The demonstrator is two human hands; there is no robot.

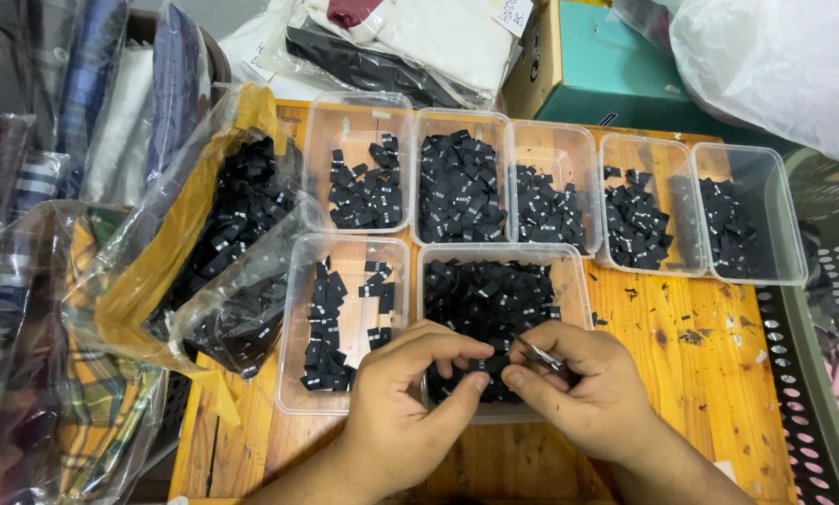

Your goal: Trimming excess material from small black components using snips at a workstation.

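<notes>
Both hands are meeting at 6 o'clock: the left hand (pixel 403 402) and right hand (pixel 583 388) are pinching one small black label (pixel 491 367) between fingertips, the right also gripping small metal snips (pixel 541 356). They are hovering over a clear tub (pixel 574 271) of black labels. Six more tubs (pixel 318 140) are sitting from 9 to 2 o'clock on the wooden surface (pixel 700 374). Label-filled plastic bags (pixel 223 234) are crowding 9 o'clock.
</notes>
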